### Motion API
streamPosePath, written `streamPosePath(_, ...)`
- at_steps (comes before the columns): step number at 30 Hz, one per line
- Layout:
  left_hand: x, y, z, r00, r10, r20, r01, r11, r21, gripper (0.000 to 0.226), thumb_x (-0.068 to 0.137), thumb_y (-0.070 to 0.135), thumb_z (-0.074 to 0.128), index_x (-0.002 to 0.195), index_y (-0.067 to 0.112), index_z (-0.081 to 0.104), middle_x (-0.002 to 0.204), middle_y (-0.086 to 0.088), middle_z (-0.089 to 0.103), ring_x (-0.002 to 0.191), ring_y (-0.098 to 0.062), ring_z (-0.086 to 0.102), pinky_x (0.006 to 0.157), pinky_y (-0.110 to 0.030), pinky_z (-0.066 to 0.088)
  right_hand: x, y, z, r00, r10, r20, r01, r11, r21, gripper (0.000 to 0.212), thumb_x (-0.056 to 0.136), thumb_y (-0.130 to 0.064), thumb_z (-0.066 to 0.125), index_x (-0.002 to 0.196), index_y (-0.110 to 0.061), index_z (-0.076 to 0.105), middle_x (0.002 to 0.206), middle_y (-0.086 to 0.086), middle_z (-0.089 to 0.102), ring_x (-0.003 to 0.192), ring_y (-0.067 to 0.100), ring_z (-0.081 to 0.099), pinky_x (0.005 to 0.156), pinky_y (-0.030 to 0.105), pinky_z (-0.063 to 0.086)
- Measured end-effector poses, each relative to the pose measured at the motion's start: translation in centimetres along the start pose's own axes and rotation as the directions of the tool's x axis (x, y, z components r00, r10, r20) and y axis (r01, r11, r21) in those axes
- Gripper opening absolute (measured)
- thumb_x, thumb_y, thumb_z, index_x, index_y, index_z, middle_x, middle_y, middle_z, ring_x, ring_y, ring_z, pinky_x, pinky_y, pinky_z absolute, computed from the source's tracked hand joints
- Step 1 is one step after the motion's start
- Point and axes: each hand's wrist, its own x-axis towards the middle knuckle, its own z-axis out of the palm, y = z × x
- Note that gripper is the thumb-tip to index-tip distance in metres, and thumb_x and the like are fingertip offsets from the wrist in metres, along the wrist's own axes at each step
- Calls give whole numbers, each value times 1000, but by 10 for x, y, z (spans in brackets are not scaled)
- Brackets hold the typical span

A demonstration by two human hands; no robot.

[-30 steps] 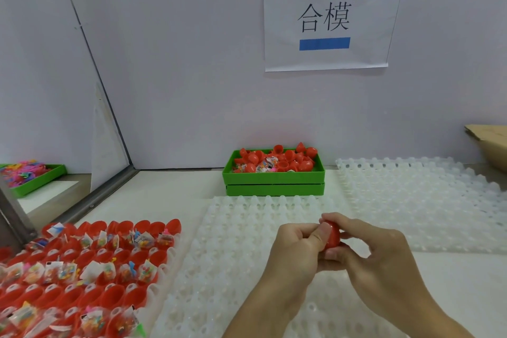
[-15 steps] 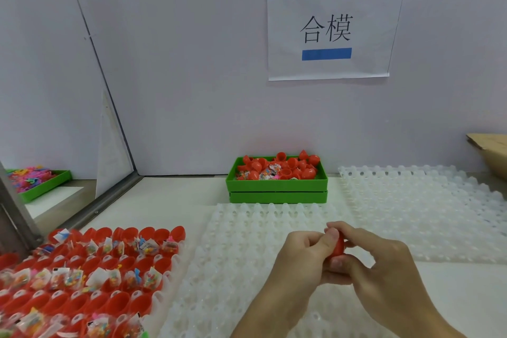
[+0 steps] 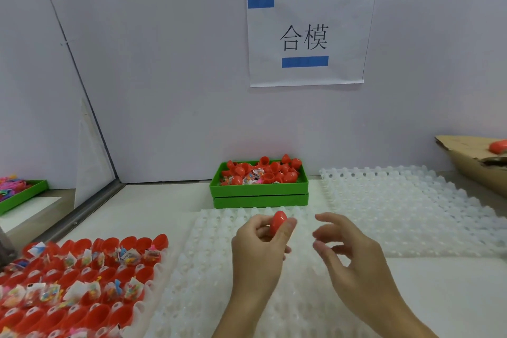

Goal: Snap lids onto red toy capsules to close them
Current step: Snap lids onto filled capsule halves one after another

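My left hand [image 3: 260, 241] pinches a closed red capsule [image 3: 278, 222] between thumb and fingers, above a white moulded tray [image 3: 208, 277]. My right hand [image 3: 345, 247] hovers just right of it, apart from the capsule, fingers loosely curled and holding nothing. At the lower left, several open red capsule halves [image 3: 82, 282] stand in a tray, many with small bagged toys inside. A green box [image 3: 260, 195] by the back wall holds a heap of red lids and toy bags.
A second white moulded tray [image 3: 411, 214] lies to the right. A cardboard box [image 3: 472, 164] at the far right holds a red capsule [image 3: 498, 145]. Another green tray [image 3: 24, 193] with colourful pieces sits at the far left behind a divider. A paper sign hangs on the wall.
Both hands were pressed together on the capsule. Now my right hand has let go and moved off to the right, while my left keeps the capsule.
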Motion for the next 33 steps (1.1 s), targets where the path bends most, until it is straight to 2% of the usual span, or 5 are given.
streamPosePath(6, -6, -6, 3, 961, 269, 61, -271, 878, 395, 36, 73, 44, 84, 80, 31, 51, 74, 10, 58, 70, -9, 54, 61, -15, 44, 1, -5, 1, 967, 243, 75, -254, 942, 219, 17, 93, -8, 63, 93, -24, 70, 79, -3, 75, 75, 13, 73, 70, 29, 56)
streamPosePath(15, -14, -9, 13, 877, 417, 240, -470, 634, 614, 38, 88, 39, 70, 86, 30, 32, 80, 11, 52, 65, -14, 46, 49, -10, 23, -3, -21, 10, 968, 218, 125, -236, 959, 155, 22, 78, -15, 80, 92, -28, 69, 81, -11, 75, 74, 8, 70, 69, 23, 57)
streamPosePath(21, -14, -10, 20, 912, 300, 280, -404, 775, 486, 42, 87, 48, 66, 117, 42, 38, 105, 24, 48, 98, -1, 49, 77, -9, 42, 9, -16, -4, 956, 293, 15, -285, 913, 294, 11, 90, -23, 69, 98, -31, 71, 87, -8, 75, 78, 12, 73, 71, 28, 56)
streamPosePath(26, -14, -20, 40, 913, 55, 404, -362, 564, 742, 61, 95, 61, 41, 148, 33, 27, 158, 10, 23, 148, -19, 13, 119, -37, 21, 29, -7, -27, 876, 482, 10, -411, 736, 538, 17, 100, -20, 53, 102, -20, 70, 90, 3, 75, 79, 20, 74, 67, 29, 55)
streamPosePath(33, -11, -21, 73, 928, -73, 366, -305, 418, 856, 58, 99, 57, 29, 149, 27, 27, 157, -2, 28, 146, -29, 17, 114, -44, 25, 77, 9, -58, 859, 508, 68, -389, 561, 731, 11, 100, -16, 56, 106, -21, 49, 100, 19, 70, 84, 28, 74, 68, 27, 58)
